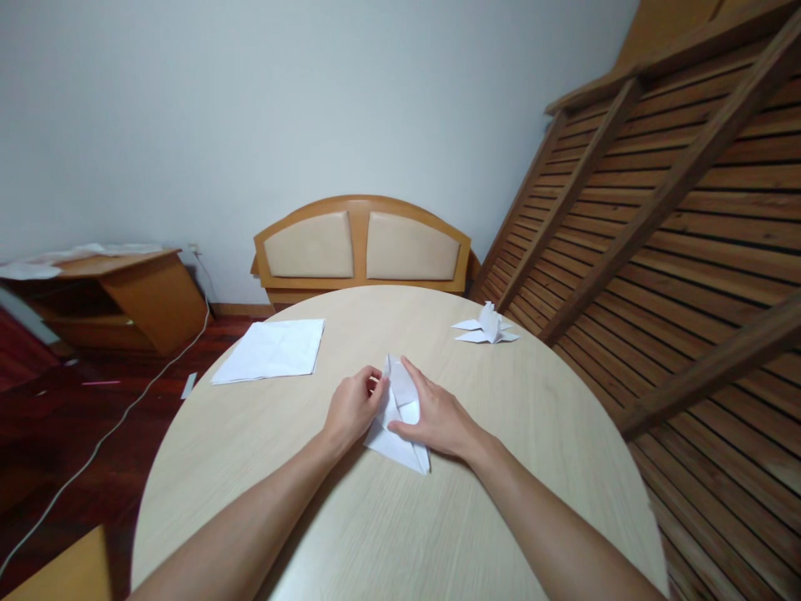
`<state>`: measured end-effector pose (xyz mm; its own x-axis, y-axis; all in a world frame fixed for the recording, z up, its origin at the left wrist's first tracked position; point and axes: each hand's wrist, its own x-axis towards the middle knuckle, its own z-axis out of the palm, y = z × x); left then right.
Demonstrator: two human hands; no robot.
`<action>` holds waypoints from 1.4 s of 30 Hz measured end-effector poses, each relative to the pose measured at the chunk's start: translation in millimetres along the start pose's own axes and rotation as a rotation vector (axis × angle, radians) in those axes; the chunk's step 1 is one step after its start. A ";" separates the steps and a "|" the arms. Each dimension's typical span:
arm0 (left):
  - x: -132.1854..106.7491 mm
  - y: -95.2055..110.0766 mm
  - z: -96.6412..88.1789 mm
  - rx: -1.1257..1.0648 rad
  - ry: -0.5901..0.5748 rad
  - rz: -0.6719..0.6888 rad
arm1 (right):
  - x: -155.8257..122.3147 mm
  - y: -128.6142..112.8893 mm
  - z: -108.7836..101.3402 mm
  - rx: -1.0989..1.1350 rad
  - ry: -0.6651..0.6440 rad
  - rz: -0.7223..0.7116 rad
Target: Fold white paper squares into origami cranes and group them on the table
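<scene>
Left hand (354, 409) pinches folded paper (402, 399) | right hand (441, 420) grips it too | on table (531, 484) | paper crane (486, 327) beyond

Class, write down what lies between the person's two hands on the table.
The folded paper lies there: the left hand pinches its edge and the right hand presses on it. The head view shows this.

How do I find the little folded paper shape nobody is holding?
Start at the round wooden table. Go to its far right edge, near the slatted wooden panel. The small folded paper figure stands up with points, unlike the flat paper stack on the left.
</scene>
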<state>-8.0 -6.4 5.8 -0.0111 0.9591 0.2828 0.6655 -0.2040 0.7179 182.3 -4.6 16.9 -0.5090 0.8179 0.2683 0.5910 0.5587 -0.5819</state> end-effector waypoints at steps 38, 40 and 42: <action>2.3 9.8 -5.5 -0.156 0.069 0.116 | 7.8 -1.9 0.7 -0.166 0.160 -0.033; 3.6 9.9 -6.7 -0.200 0.099 0.114 | 7.0 -6.7 1.6 -0.148 0.147 -0.032; 4.2 9.4 -6.8 -0.234 0.105 0.087 | 6.3 -11.4 2.6 -0.116 0.124 -0.030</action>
<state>-6.9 -5.7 18.0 -0.0469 0.9127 0.4059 0.4768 -0.3367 0.8120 170.7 -6.2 23.2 -0.4507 0.8073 0.3809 0.6483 0.5894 -0.4819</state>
